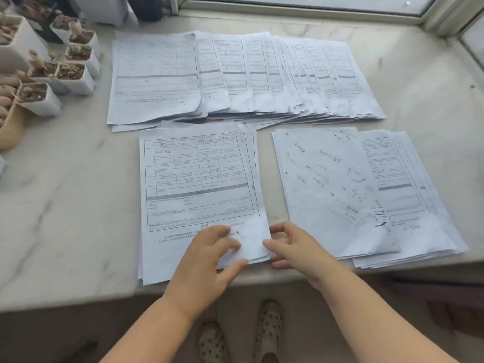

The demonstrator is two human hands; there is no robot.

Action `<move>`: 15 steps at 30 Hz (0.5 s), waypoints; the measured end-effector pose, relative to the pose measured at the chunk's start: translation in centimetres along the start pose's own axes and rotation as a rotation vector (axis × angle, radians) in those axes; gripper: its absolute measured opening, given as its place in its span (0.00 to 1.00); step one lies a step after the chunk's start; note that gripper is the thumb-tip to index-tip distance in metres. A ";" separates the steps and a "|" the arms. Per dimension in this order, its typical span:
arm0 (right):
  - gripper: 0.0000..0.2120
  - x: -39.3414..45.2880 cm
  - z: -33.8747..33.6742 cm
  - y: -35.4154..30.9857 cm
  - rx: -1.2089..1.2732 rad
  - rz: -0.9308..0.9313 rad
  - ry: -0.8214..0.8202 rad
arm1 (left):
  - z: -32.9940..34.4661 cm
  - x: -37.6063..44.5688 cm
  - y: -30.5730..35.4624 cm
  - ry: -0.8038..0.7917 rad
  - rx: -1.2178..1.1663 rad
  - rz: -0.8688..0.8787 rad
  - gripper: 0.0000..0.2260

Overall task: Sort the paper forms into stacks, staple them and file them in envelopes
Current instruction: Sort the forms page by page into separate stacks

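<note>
The left hand [209, 258] rests with spread fingers on the near stack of forms [199, 189], while the right hand [293, 247] pinches that stack's lower right corner.

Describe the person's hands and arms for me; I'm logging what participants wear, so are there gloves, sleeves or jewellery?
Both arms are bare as far as the picture shows: no sleeves in view. The left hand and right hand are ungloved, with no watch or bracelet at either wrist. No rings show on the fingers, though the picture is a little soft. The nails look short and unpainted.
</note>
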State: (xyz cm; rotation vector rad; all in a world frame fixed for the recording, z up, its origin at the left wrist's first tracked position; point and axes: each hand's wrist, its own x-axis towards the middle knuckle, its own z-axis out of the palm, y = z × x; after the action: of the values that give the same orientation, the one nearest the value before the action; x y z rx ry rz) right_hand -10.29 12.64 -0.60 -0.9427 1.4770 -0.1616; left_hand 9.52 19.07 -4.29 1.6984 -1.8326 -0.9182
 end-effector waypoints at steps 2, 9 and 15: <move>0.19 0.1 0.3 0.6 0.058 -0.084 -0.045 | 0.2 0.2 0.1 0.057 -0.039 -0.020 0.17; 0.28 1.2 1.0 1.7 0.034 -0.287 0.021 | 0.2 0.2 -0.1 0.071 -0.020 -0.075 0.11; 0.21 1.8 1.5 1.5 0.007 -0.316 0.062 | 0.1 0.3 -0.4 0.081 -0.021 -0.102 0.08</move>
State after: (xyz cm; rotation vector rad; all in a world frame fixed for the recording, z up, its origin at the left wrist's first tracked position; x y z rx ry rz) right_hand -9.34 13.15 -3.19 -1.1710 1.3750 -0.4298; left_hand 9.74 18.79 -4.69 1.8035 -1.6921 -0.8920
